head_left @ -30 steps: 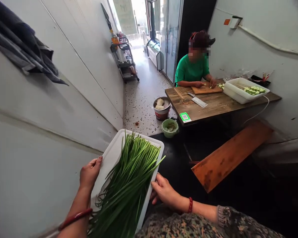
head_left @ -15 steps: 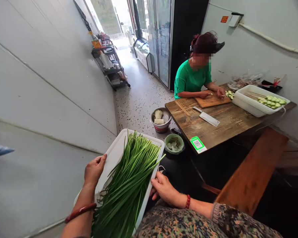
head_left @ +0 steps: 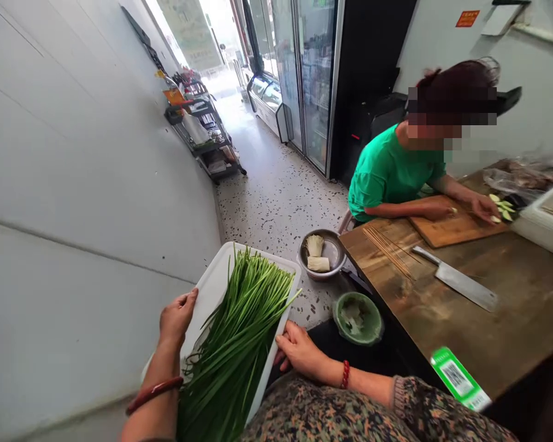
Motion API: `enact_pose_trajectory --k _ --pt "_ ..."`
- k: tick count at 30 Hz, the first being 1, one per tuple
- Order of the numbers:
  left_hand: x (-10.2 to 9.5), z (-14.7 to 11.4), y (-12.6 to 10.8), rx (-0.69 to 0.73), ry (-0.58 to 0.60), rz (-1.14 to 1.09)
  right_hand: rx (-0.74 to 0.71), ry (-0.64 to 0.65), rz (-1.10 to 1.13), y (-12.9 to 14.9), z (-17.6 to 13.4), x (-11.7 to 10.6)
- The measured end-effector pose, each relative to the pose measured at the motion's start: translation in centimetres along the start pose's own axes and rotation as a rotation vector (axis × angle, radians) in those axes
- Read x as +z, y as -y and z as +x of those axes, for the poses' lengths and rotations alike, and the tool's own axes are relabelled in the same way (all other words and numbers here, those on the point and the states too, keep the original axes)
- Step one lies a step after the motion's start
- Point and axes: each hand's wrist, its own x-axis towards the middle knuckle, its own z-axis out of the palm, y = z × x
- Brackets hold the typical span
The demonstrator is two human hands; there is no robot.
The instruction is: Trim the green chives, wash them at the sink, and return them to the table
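A white rectangular tray [head_left: 214, 270] is carried in front of my body, heaped with long green garlic chives [head_left: 244, 325]. My left hand [head_left: 177, 319] is closed on the tray's left edge, a dark red bangle on that wrist. On the opposite edge my right hand [head_left: 299, 350] grips the rim, its fingers partly hidden beneath; a red bead bracelet is on this wrist. The chives' pale cut ends point away from me, and a few stalks stick out over the right rim.
Right of me stands a wooden table [head_left: 424, 307] with a cleaver [head_left: 465, 285], bamboo skewers [head_left: 387, 252] and a cutting board [head_left: 435, 221], where a person in green [head_left: 391, 172] works. A metal basin [head_left: 334, 252] and green bowl [head_left: 358, 319] are beside it. A cart [head_left: 203, 129] lines the left wall.
I have moved forward, so the table, basin, bowl and seated person appear nearer and farther right. Both hands keep their hold on the tray.
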Motion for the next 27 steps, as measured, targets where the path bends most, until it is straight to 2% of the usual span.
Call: enact_pose_trajectory --k 5,10,13,17,19,21,24,27 --pt "2.0 17.6 -3.5 0.08 0.071 -0.025 -0.066 -0.077 -0.003 6.2 14.6 0.6" --pt "1.6 35.1 -10.6 0.258 0.065 -0.048 -0.129 -0.177 0.082 14.2 27.3 1.1" --pt "2.2 43.9 -15.5 0.316 0.092 -0.076 -0.146 -0.215 0.102 18.6 34.1 0.1" --pt "4.8 55.7 -20.3 0.361 0.122 -0.156 -0.16 -0.228 0.095 23.3 45.5 -3.0" --pt "5.7 62.0 -21.7 0.382 0.122 -0.207 -0.172 -0.2 0.09 26.0 52.5 -4.8" --pt "5.6 68.5 -22.5 0.356 0.104 -0.275 -0.156 -0.152 0.079 29.4 59.6 -6.2" --pt "4.1 77.5 -23.0 0.232 0.065 -0.404 -0.118 -0.096 0.02 35.7 69.1 -7.5" --pt "2.9 85.4 -23.0 0.098 0.015 -0.49 -0.109 -0.033 -0.035 42.1 77.2 -8.3"
